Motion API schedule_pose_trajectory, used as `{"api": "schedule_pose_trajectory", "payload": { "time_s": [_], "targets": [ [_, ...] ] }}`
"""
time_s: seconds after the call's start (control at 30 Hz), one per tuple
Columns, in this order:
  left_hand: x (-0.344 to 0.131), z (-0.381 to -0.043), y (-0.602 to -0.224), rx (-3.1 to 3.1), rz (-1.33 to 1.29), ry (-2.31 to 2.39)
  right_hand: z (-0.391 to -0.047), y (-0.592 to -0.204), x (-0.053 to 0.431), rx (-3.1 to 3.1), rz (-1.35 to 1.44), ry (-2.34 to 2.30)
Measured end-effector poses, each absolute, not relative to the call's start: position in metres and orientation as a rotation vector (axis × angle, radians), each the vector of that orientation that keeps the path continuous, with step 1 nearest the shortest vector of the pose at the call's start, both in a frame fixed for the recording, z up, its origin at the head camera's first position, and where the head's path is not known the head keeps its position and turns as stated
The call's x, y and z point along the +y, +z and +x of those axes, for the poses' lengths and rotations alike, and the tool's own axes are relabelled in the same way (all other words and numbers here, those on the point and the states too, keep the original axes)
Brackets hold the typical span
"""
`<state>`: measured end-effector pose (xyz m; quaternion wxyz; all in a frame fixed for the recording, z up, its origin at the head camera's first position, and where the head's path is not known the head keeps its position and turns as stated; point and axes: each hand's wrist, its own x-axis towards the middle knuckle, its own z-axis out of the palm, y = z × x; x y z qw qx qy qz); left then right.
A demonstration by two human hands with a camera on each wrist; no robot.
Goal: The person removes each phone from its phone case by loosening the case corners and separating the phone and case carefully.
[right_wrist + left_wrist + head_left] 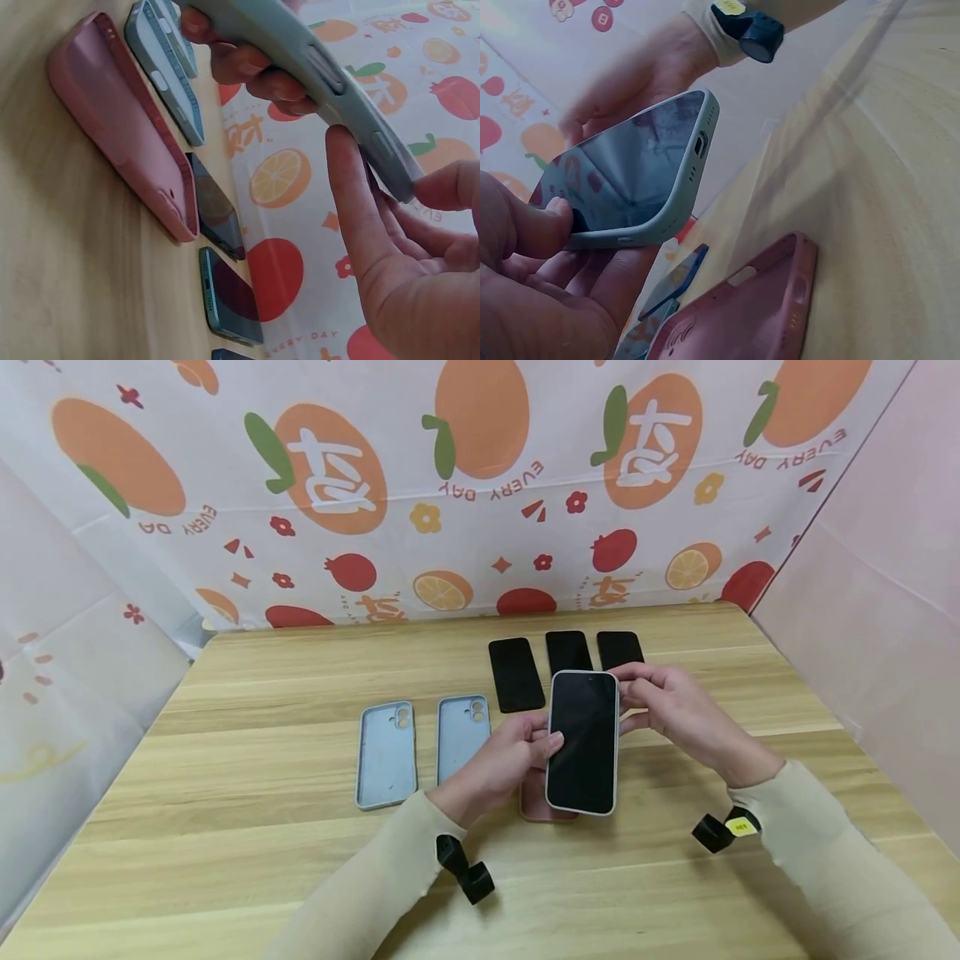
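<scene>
A phone [583, 743] in a pale blue-grey case is held up over the table, its dark screen facing up. My left hand [498, 764] grips its left edge, with the thumb on the front and the fingers beneath, as the left wrist view shows. At the upper right corner my right hand [675, 714] pinches the case; in the right wrist view the thumb [450, 184] touches the corner and the index finger [346, 172] lies along the side with the buttons. Beneath the phone lies a pink phone case [742, 315], partly hidden from the head view.
Left of the hands, two light blue phone cases [386, 756] lie on the wooden table [247, 827]. Farther back lie three dark phones [517, 675] in a row. A fruit-print cloth [480, 543] hangs behind the table's far edge.
</scene>
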<state>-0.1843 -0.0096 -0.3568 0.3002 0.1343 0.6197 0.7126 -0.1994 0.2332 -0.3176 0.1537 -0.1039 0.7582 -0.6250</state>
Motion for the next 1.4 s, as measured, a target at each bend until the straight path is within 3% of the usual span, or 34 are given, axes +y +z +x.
{"api": "schedule_pose_trajectory", "payload": {
  "time_s": [0.7,1.4],
  "targets": [
    [-0.012,-0.195,-0.345,1.651,0.174,2.047,-0.161,-0.337,0.226,2.014,-0.544,-1.682],
    [-0.010,-0.194,-0.345,1.674,0.182,2.048,-0.153,-0.340,0.219,2.157,-0.403,-1.728]
  ]
}}
